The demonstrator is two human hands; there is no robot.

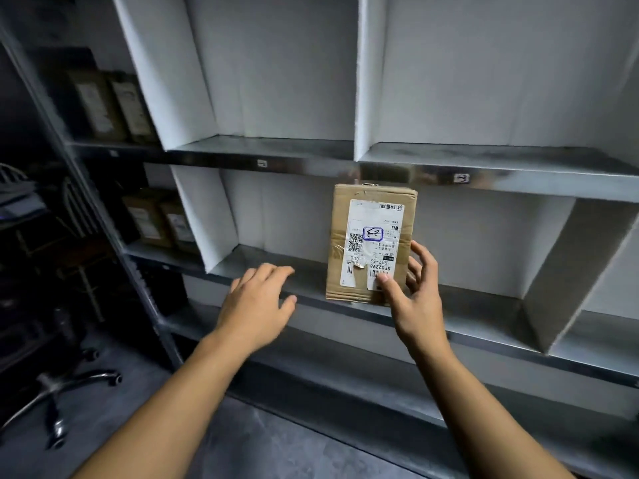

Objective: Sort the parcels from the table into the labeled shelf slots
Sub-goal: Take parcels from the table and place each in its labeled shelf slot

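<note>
A brown cardboard parcel (371, 243) with a white shipping label stands upright on the front edge of the middle shelf (466, 316), in the wide centre slot. My right hand (413, 295) holds its lower right corner, thumb on the label and fingers behind the box's right side. My left hand (257, 302) hovers palm down over the shelf edge to the left of the parcel, fingers relaxed, holding nothing. A small slot label (461, 178) is stuck on the shelf lip above the parcel.
White dividers (204, 216) split the metal shelves into slots. Brown parcels stand in the dark left slots on the upper level (110, 105) and the middle level (159, 219). An office chair base (58, 402) sits on the floor at lower left.
</note>
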